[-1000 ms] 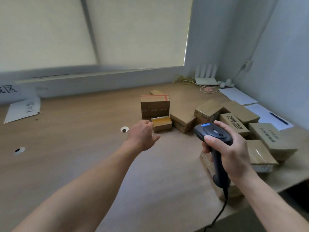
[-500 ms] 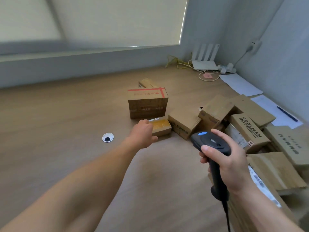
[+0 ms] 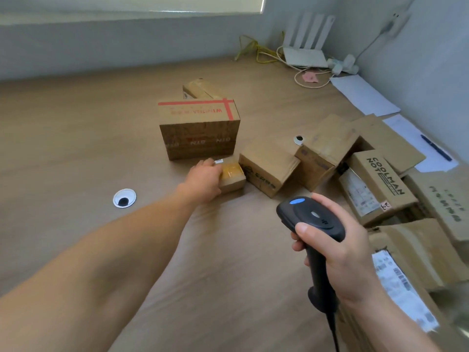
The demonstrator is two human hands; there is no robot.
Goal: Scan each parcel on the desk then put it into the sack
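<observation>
This is probably an office or a small mail room. The wooden desk has a round cable hole and carries a white router, loose papers, a pen and many cardboard parcels; a corded barcode scanner is held over it.

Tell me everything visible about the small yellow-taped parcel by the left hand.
The small parcel is a low brown cardboard box, its top covered in glossy yellow tape, a bit of white label at its far edge. It lies flat on the desk, just in front of the red-taped box and close beside another carton. The left hand covers its left end and touches it; its grip is hidden.
</observation>
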